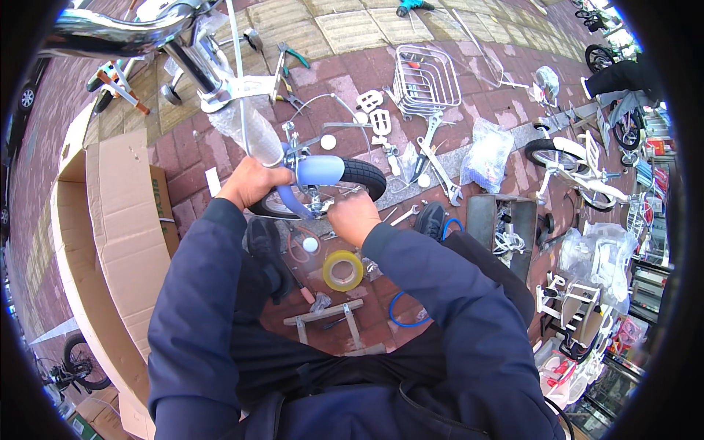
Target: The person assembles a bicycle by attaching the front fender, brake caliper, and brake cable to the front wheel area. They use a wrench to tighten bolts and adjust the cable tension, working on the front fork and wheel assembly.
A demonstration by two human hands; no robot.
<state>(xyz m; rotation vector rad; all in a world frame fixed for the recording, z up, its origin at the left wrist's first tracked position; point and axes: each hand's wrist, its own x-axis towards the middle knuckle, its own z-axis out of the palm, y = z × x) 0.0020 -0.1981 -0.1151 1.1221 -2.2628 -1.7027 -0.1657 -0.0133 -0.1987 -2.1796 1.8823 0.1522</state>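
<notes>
A small bicycle wheel [364,176] with a black tyre and a lilac mudguard [320,169] stands on the red brick paving in front of me. My left hand [251,182] is closed around the lilac frame tube beside the mudguard. My right hand [352,217] is closed at the wheel's hub area, near the axle; what it grips is hidden by the fingers. Both forearms are in dark blue sleeves.
A roll of yellow tape [342,270], a white wire basket [426,81], wrenches [440,165], pliers, white pedals [376,117] and plastic bags lie on the bricks. An open cardboard box [117,220] stands at left. A white children's bicycle [579,172] stands at right.
</notes>
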